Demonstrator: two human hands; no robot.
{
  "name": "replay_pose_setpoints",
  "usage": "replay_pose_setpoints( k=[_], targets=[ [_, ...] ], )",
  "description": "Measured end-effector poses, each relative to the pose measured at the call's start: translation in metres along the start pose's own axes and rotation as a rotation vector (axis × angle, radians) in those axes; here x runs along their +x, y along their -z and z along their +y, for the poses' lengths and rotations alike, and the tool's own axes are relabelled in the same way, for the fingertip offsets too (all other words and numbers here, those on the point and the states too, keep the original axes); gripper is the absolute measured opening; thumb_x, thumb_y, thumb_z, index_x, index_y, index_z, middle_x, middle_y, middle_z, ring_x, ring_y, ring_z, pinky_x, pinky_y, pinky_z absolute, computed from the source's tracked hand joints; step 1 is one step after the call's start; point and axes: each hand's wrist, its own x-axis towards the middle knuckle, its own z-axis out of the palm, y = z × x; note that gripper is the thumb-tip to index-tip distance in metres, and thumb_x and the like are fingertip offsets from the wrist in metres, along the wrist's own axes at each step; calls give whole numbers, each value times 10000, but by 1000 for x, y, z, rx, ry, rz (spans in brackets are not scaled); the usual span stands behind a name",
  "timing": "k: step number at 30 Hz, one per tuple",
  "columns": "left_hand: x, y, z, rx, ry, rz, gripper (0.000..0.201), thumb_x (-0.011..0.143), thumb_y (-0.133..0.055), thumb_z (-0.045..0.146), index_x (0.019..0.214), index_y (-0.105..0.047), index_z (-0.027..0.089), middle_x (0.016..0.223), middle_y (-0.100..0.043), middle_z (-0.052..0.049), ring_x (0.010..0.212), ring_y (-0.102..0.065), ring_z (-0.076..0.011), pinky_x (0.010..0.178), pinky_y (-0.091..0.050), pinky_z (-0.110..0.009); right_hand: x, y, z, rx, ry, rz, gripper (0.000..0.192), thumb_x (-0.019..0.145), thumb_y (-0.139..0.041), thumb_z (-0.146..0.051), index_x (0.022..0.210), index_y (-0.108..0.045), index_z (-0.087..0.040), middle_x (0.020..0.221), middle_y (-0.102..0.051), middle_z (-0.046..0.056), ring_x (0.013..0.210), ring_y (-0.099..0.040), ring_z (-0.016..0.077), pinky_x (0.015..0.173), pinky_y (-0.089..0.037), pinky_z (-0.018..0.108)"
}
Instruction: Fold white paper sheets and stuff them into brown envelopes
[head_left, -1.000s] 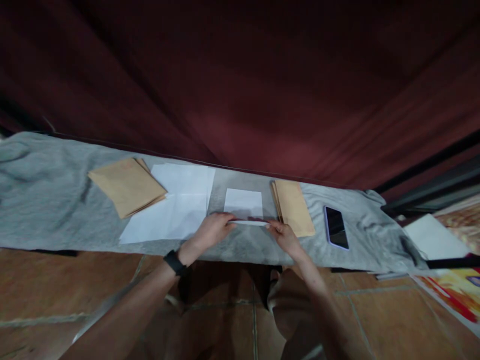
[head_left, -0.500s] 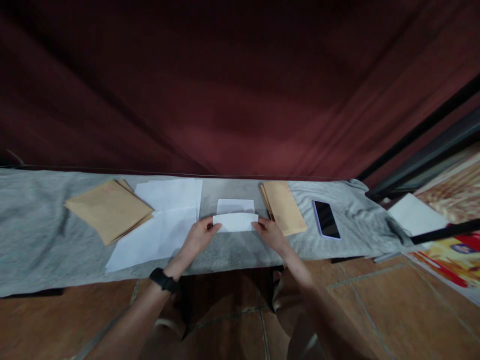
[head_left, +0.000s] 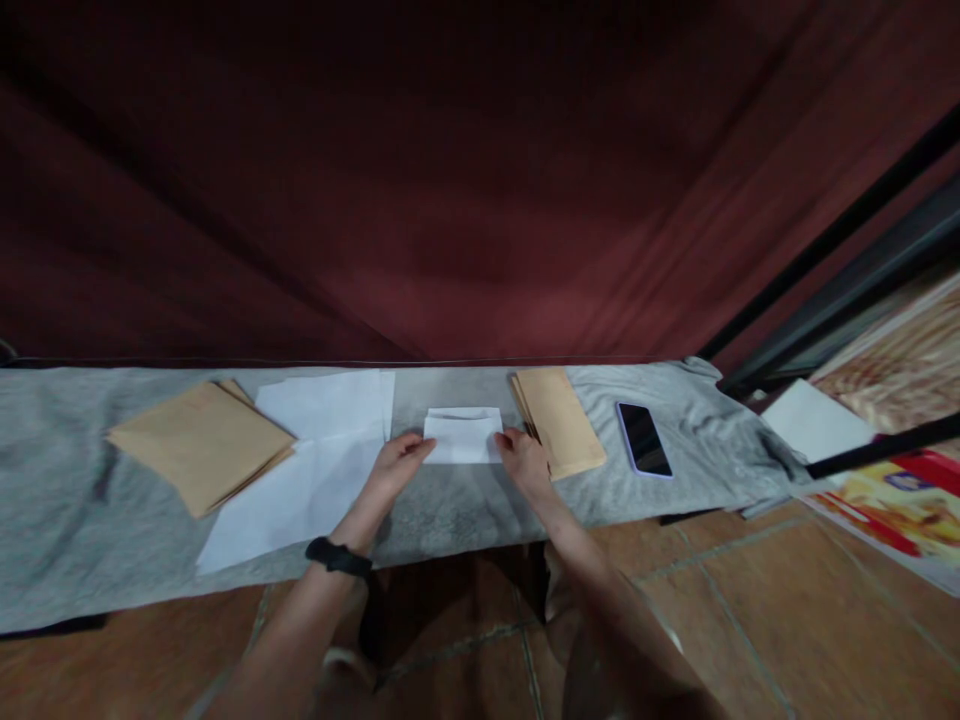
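A person's left hand (head_left: 396, 462) and right hand (head_left: 523, 461) press down on either end of a folded white sheet (head_left: 463, 437), fingers flat on its near corners, the hands apart with the paper pinned between them on a grey cloth (head_left: 450, 500); holding both ends this way appears to keep the fold square and the edges lined up. A black band (head_left: 339, 557) circles the left wrist. Just to the right of the right hand lies a stack of brown envelopes (head_left: 559, 420), within easy reach, and beyond it a dark phone (head_left: 643, 439) rests face up. Just left of the left hand, loose white sheets (head_left: 307, 455) are spread out, and farther left sits another brown pile (head_left: 199, 445). A deep red curtain (head_left: 450, 180) hangs behind.
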Motion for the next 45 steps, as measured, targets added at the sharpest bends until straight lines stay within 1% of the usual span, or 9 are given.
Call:
replay_pose_setpoints(
  k=[8, 14, 20, 23, 31, 36, 39, 42, 45],
  targets=[
    [8, -4, 4, 249, 64, 55, 230, 808, -525, 362, 661, -627, 218, 600, -618, -1, 666, -619, -187, 579, -401, -257, -1, 1, -8, -50, -45, 7, 336, 1034, -436, -358, 1135, -714, -199, 1058, -773, 123, 1003, -736, 245, 827, -513, 285],
    [11, -5, 15, 436, 151, 61, 192, 852, -562, 338, 831, -717, 226, 857, -765, -62, 854, -705, -235, 664, -461, -276, 2, -2, -13, -118, -78, 42, 329, 1034, -427, -335, 1135, -697, -176, 1024, -774, 138, 990, -741, 251, 825, -528, 295],
    [3, -14, 30, 580, 142, 100, 297, 954, -446, 337, 1040, -701, 211, 1062, -758, -133, 995, -711, -284, 774, -511, -341, 7, -7, -15, -174, -71, 108, 363, 1047, -399, -366, 1172, -655, -140, 1014, -767, 166, 963, -747, 263, 815, -536, 316],
    [2, -17, 34, 657, 144, 117, 306, 970, -424, 336, 1075, -684, 213, 1064, -755, -132, 1008, -713, -284, 790, -527, -352, 10, -11, -15, -195, -68, 134, 378, 1051, -391, -383, 1209, -624, -131, 1004, -762, 178, 944, -751, 266, 800, -537, 325],
    [5, -21, 37, 696, 164, 141, 325, 985, -397, 326, 1127, -656, 191, 1028, -750, -150, 1003, -719, -297, 799, -538, -372, 15, -16, -17, -196, -60, 151, 410, 1057, -368, -371, 1308, -540, -95, 980, -751, 193, 893, -744, 267, 762, -530, 333],
    [2, -21, 40, 693, 155, 142, 334, 989, -391, 318, 1147, -647, 175, 1023, -750, -164, 999, -723, -306, 802, -539, -382, 12, -15, -17, -156, 28, 257, 357, 1043, -378, -305, 1272, -574, -113, 1124, -696, 198, 1036, -675, 285, 868, -518, 373],
    [3, -23, 38, 702, 127, 154, 336, 990, -377, 304, 1141, -646, 169, 1013, -751, -165, 994, -724, -309, 805, -540, -387, 11, -16, -20, -106, 140, 327, 337, 1030, -396, -278, 1256, -595, -128, 1180, -662, 194, 1134, -605, 310, 972, -481, 437],
    [4, -26, 33, 715, 110, 176, 336, 992, -372, 302, 1134, -645, 167, 995, -753, -162, 982, -728, -304, 804, -541, -380, 10, -22, -23, 2, 299, 298, 370, 1029, -402, -265, 1334, -565, -133, 1344, -601, 179, 1256, -538, 289, 1059, -434, 433],
    [6, -28, 30, 733, 96, 190, 337, 996, -371, 303, 1131, -644, 160, 981, -756, -161, 964, -734, -294, 798, -541, -367, 8, -35, -26, 46, 385, 220, 438, 1042, -394, -299, 1425, -506, -120, 1511, -489, 159, 1403, -429, 255, 1149, -359, 408]
  ],
)
